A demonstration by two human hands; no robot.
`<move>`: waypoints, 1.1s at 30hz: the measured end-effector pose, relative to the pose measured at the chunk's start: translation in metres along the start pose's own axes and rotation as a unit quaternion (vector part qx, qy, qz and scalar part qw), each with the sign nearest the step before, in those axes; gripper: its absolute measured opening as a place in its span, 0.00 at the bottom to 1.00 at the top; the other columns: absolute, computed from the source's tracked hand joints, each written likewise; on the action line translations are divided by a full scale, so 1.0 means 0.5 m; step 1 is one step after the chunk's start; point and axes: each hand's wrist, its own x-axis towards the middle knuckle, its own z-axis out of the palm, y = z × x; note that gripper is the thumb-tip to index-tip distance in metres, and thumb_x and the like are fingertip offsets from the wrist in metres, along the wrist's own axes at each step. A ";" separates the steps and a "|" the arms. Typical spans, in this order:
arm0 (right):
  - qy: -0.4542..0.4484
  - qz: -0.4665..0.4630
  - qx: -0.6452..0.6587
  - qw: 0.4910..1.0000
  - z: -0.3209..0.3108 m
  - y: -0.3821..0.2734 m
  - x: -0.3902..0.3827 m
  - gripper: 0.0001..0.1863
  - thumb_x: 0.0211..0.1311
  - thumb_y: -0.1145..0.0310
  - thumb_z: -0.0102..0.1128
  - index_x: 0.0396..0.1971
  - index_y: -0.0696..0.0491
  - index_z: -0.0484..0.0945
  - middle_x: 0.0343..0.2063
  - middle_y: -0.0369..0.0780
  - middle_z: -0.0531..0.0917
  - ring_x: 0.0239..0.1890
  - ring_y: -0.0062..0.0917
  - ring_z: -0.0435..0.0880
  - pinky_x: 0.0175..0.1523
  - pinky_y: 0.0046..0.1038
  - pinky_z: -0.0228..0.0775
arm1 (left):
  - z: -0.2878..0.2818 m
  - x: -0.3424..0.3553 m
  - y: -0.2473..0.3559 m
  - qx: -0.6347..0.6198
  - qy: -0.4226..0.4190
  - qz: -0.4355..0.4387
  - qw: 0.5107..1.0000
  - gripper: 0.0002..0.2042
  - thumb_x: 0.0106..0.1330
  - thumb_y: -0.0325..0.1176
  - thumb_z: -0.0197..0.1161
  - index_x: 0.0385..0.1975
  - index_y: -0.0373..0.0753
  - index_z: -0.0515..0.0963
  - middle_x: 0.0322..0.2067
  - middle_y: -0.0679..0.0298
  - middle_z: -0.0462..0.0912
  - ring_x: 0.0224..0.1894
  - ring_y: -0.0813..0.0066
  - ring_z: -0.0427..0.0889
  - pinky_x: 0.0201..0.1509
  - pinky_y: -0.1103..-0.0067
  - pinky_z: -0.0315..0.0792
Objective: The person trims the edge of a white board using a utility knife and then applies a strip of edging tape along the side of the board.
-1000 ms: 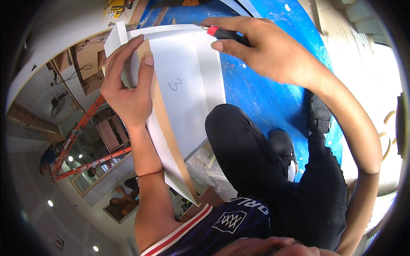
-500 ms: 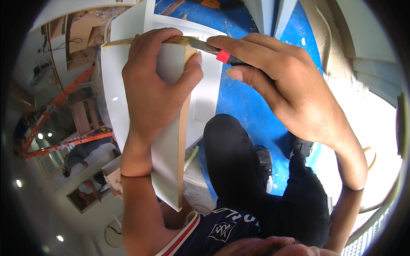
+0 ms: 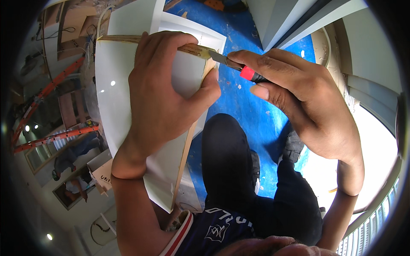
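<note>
My left hand [image 3: 160, 94] is wrapped over a white board [image 3: 112, 94] with raw wooden edges, its thumb and fingers curled around the top near the corner. My right hand [image 3: 309, 102] grips a knife-like tool [image 3: 248, 73] with a red and black handle. The tool's metal blade lies against the splintered top edge [image 3: 192, 50] at the corner, just right of my left fingers. A pale wood strip [image 3: 182, 164] runs down the board's right side.
Below are blue floor covering [image 3: 239, 34] and my bent legs [image 3: 224, 158]. White panels [image 3: 279, 21] stand at upper right. At left are an orange ladder [image 3: 55, 138], cardboard [image 3: 102, 175] and other people [image 3: 72, 160].
My right hand has come down with the tool, bringing the blade onto the corner. My left hand has shifted rightward, and the board has turned so its top edge faces up.
</note>
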 end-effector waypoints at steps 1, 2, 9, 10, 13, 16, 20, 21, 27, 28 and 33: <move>-0.003 -0.001 0.006 1.000 -0.002 0.001 0.003 0.21 0.76 0.71 0.63 0.65 0.59 0.82 0.45 0.52 0.88 0.44 0.46 0.87 0.50 0.41 0.78 | -0.001 0.001 -0.001 0.002 0.003 0.008 1.000 0.21 0.57 0.27 0.74 0.52 0.37 0.82 0.44 0.55 0.84 0.46 0.56 0.85 0.55 0.68 0.78; -0.003 0.000 0.011 1.000 -0.002 0.002 0.006 0.21 0.76 0.71 0.62 0.65 0.60 0.82 0.44 0.52 0.88 0.43 0.46 0.87 0.50 0.41 0.78 | -0.002 0.003 -0.002 0.004 0.005 0.015 1.000 0.21 0.57 0.26 0.74 0.52 0.37 0.82 0.44 0.56 0.84 0.47 0.56 0.85 0.55 0.68 0.78; -0.020 0.026 -0.003 0.999 -0.009 -0.019 0.010 0.21 0.77 0.69 0.62 0.65 0.60 0.83 0.40 0.51 0.86 0.39 0.45 0.87 0.44 0.41 0.77 | -0.008 -0.002 -0.003 0.000 -0.016 -0.009 1.000 0.23 0.55 0.26 0.75 0.54 0.38 0.81 0.47 0.56 0.83 0.48 0.56 0.84 0.56 0.68 0.78; -0.017 0.031 -0.001 0.999 -0.008 -0.024 0.005 0.21 0.77 0.69 0.62 0.64 0.60 0.83 0.40 0.51 0.86 0.38 0.45 0.87 0.44 0.41 0.77 | -0.008 -0.001 -0.003 -0.001 -0.015 -0.007 1.000 0.24 0.55 0.26 0.75 0.54 0.38 0.81 0.47 0.56 0.83 0.48 0.56 0.84 0.56 0.68 0.78; -0.023 0.035 -0.002 0.999 -0.012 -0.026 0.008 0.20 0.77 0.70 0.62 0.64 0.60 0.83 0.39 0.51 0.86 0.38 0.45 0.87 0.43 0.41 0.77 | -0.008 -0.001 -0.001 0.000 -0.016 -0.010 1.000 0.24 0.55 0.26 0.75 0.55 0.39 0.81 0.47 0.56 0.83 0.48 0.56 0.84 0.56 0.67 0.78; -0.038 0.024 0.003 0.999 -0.025 -0.024 0.019 0.20 0.77 0.69 0.62 0.64 0.60 0.83 0.40 0.52 0.87 0.39 0.45 0.88 0.44 0.41 0.78 | -0.008 0.001 -0.005 0.001 -0.014 -0.005 1.000 0.25 0.55 0.26 0.75 0.55 0.38 0.81 0.47 0.56 0.83 0.49 0.55 0.84 0.56 0.67 0.78; -0.044 0.022 -0.005 0.999 -0.029 -0.019 0.029 0.20 0.78 0.67 0.61 0.63 0.60 0.84 0.43 0.53 0.88 0.41 0.48 0.89 0.45 0.41 0.79 | -0.008 0.004 -0.005 0.004 -0.019 -0.001 1.000 0.24 0.54 0.26 0.74 0.54 0.37 0.81 0.47 0.55 0.83 0.49 0.55 0.84 0.57 0.67 0.77; -0.044 0.022 -0.008 0.999 -0.029 -0.019 0.030 0.20 0.78 0.67 0.61 0.63 0.60 0.84 0.44 0.53 0.88 0.42 0.48 0.90 0.45 0.41 0.80 | -0.009 0.005 -0.005 0.004 -0.020 -0.001 1.000 0.24 0.54 0.26 0.74 0.54 0.37 0.81 0.47 0.55 0.84 0.49 0.55 0.84 0.57 0.67 0.77; -0.045 0.032 -0.007 0.998 -0.023 -0.018 0.040 0.20 0.78 0.69 0.61 0.63 0.60 0.84 0.46 0.54 0.89 0.44 0.50 0.90 0.47 0.41 0.80 | -0.006 0.004 -0.005 0.000 -0.019 -0.007 1.000 0.24 0.54 0.25 0.74 0.55 0.37 0.81 0.48 0.56 0.84 0.49 0.56 0.84 0.58 0.68 0.77; -0.047 0.037 -0.008 0.998 -0.023 -0.021 0.042 0.19 0.78 0.69 0.61 0.63 0.60 0.84 0.46 0.54 0.89 0.44 0.50 0.89 0.47 0.41 0.80 | -0.007 0.003 -0.005 0.000 -0.021 -0.010 1.000 0.25 0.55 0.24 0.74 0.55 0.37 0.81 0.48 0.56 0.85 0.49 0.57 0.84 0.59 0.68 0.77; -0.078 0.040 -0.014 0.996 -0.033 -0.027 0.057 0.19 0.78 0.72 0.60 0.63 0.61 0.83 0.49 0.55 0.89 0.46 0.52 0.89 0.50 0.42 0.81 | -0.006 -0.011 -0.007 -0.044 -0.008 -0.059 0.997 0.34 0.56 0.22 0.74 0.66 0.35 0.71 0.60 0.56 0.81 0.55 0.60 0.84 0.65 0.68 0.77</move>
